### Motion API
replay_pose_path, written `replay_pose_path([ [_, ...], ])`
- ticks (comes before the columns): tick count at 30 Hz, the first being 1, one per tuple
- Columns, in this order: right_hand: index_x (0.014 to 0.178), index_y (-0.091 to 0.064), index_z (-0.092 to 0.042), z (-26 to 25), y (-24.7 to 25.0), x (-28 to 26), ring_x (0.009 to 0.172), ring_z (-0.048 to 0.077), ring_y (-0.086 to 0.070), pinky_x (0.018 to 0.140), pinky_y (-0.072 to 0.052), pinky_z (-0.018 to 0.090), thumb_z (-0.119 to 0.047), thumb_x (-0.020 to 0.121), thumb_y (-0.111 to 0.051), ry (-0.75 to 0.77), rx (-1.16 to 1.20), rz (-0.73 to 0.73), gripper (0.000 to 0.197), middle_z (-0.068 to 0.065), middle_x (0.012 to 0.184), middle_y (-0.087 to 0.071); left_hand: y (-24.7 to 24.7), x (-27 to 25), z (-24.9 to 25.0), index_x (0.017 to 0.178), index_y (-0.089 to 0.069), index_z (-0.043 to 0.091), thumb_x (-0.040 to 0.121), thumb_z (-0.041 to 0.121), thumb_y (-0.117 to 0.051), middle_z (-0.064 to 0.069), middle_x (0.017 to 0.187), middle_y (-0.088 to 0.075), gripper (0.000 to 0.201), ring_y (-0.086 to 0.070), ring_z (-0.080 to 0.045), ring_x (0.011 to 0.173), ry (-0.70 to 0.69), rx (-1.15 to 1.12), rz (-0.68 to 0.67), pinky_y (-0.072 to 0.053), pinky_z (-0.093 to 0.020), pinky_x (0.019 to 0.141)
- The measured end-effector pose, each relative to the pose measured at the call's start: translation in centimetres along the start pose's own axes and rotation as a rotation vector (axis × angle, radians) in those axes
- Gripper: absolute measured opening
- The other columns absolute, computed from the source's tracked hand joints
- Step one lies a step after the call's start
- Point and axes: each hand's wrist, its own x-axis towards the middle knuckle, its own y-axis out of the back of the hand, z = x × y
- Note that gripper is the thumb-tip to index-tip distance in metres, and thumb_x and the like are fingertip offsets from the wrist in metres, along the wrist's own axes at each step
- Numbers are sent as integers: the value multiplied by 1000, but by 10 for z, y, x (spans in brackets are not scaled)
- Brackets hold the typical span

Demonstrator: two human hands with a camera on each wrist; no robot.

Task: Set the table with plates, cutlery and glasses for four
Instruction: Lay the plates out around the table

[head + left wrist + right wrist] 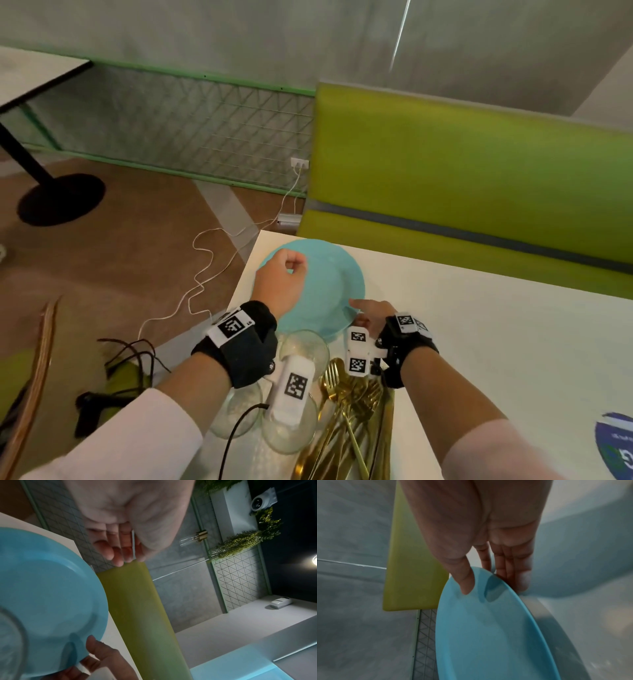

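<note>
On the far left a black pedestal table base stands on the brown floor, and a white cable trails across the floor toward the white table. The left hand hovers above the blue plate with its fingers curled loosely toward the palm; it holds nothing and touches nothing that the pictures show. The blue plate sits near the table's far left corner, tilted, with its right edge raised off the surface. Nearer the person, clear glasses stand grouped at the table's near left edge, and just to their right lies a pile of gold cutlery, forks on top. The right hand pinches the plate's near right rim, thumb on the upper face and fingers beneath it. Behind the table runs a green bench seat. A blue sticker shows at the table's near right edge.
</note>
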Motion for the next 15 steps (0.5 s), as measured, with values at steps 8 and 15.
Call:
replay_pose_path([
  [8,108,-50,10,-4,-6,-1,59,27,-59,68,-52,44,-10,89,-62,73,66,84,31,17,77,-56,-1,-5,-6,96,-56,21,92,19,-52,6,98,-58,6,-62,-25,103,28,-14,-24,-49,-39,94],
  [15,121,-48,9,-12,8,-15,104,42,-57,85,-50,54,-12,95,-50,155,87,112,34,21,104,-54,-3,-17,-5,95,-56,21,92,18,-52,5,95,-57,6,-62,-27,103,30,-63,-57,-49,-39,91],
])
